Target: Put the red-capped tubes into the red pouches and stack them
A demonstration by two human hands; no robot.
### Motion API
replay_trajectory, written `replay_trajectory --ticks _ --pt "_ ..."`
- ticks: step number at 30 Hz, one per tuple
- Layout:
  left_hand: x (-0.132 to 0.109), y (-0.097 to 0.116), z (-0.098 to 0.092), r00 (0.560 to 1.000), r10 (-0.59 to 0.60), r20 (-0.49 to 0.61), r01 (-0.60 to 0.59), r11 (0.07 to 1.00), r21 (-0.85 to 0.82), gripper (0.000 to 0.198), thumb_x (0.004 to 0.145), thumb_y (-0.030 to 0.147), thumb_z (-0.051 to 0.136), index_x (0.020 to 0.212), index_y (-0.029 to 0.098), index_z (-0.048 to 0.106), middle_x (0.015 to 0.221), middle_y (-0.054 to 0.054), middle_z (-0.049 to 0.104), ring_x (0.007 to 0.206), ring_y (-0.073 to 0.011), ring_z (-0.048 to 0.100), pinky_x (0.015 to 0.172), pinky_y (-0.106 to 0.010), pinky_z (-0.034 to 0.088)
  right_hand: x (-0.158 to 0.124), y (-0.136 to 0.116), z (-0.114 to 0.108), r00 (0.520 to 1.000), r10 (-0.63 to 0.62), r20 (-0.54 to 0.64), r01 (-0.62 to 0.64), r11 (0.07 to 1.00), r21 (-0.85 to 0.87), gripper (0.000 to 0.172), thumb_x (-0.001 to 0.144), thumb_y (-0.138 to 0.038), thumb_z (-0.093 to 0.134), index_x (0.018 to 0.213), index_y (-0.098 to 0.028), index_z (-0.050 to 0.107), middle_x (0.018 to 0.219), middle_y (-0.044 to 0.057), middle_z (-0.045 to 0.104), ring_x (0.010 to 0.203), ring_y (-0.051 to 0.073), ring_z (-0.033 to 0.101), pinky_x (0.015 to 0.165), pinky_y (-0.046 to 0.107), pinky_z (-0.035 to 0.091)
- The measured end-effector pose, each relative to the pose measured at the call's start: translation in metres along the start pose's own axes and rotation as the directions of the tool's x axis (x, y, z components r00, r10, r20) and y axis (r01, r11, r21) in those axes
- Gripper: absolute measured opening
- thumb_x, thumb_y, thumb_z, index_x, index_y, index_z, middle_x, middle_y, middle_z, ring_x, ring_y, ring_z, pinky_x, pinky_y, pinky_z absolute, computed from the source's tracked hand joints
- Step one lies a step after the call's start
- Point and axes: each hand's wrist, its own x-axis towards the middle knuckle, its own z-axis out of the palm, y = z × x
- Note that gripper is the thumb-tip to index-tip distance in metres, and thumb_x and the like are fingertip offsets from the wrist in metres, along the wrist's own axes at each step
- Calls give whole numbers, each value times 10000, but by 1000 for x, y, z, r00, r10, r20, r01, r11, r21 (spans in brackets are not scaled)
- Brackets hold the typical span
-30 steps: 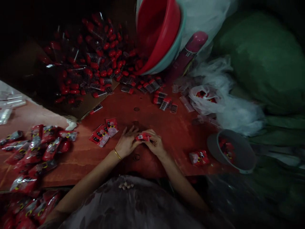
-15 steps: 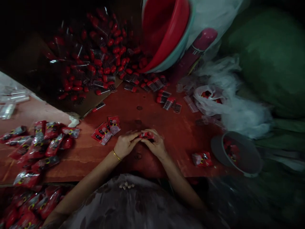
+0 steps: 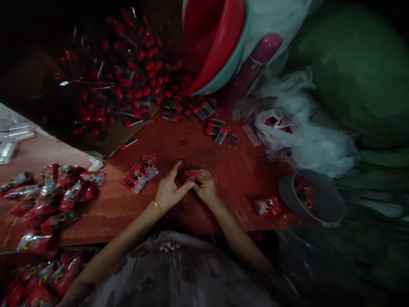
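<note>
My right hand [image 3: 207,188] is closed round a small red packet [image 3: 191,175] near the middle of the table; its fingers cover much of it. Close beside it, my left hand [image 3: 170,190] has its fingers stretched and its thumb reaching to the right fingertips, with nothing seen in its grip. A gold bangle [image 3: 159,209] circles the left wrist. Left of the hands lie several flat red printed packets [image 3: 134,177], partly overlapping. Farther right, a filled red packet [image 3: 267,207] rests near the table edge.
A cardboard box [image 3: 111,145] spills red-capped clear tubes [image 3: 137,94]. Behind stand a red basin [image 3: 220,47] and a purple spray can [image 3: 255,68]. White plastic bags [image 3: 326,149] and a grey bucket [image 3: 332,215] are at right. Filled red packets [image 3: 47,198] pile up at left.
My left hand has let go of the red packet and drawn slightly left, its fingers spreading. The right hand keeps the packet. The whole view has shifted a little.
</note>
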Motion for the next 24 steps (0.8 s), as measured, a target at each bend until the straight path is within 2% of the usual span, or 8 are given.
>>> replay_trajectory --ticks 3,6,10,16,20,24 --pt "10 0 -4 999 13 46 -13 1000 12 345 808 394 528 1085 206 616 1061 -70 675 979 -219 615 857 -325 456 -2 0 2 999 1 -43 -3 999 -41 206 824 -384 564 877 -230 689 834 55 708 820 215 629 772 384 469" --pt "15 -3 -9 997 25 78 -26 1000 4 277 796 395 550 993 230 655 934 -43 705 853 -206 643 756 -291 473 -6 -1 0 994 -8 -109 4 999 -44 205 860 -310 509 944 -228 677 880 60 715 833 208 642 798 390 479" --pt "15 -2 -11 995 66 76 -71 995 63 290 803 393 544 1009 212 640 941 -54 701 852 -201 640 741 -284 472 -9 -5 -6 994 -42 -100 34 996 -85 206 865 -261 493 960 -229 673 919 61 718 850 197 658 845 394 472" --pt "15 0 -9 992 43 119 -68 975 212 306 788 412 565 979 188 646 924 -56 707 849 -204 649 752 -304 492 -9 -12 -13 981 -157 -117 127 965 -231 189 854 -172 485 882 -196 670 859 57 726 782 166 667 876 395 452" --pt "15 0 -9 993 34 112 -57 977 204 320 779 384 589 1029 191 633 1019 -54 695 931 -195 640 816 -300 490 -6 -18 -17 957 -256 -137 200 924 -326 149 832 -152 509 805 -191 649 758 27 716 654 139 639 962 437 408" --pt "17 1 -9 987 26 159 -58 979 196 298 789 372 577 1017 192 643 1014 -47 698 929 -192 644 827 -298 495 -2 -24 -18 947 -294 -126 222 888 -403 157 829 -145 493 761 -203 623 709 2 692 611 125 605 1046 492 329"
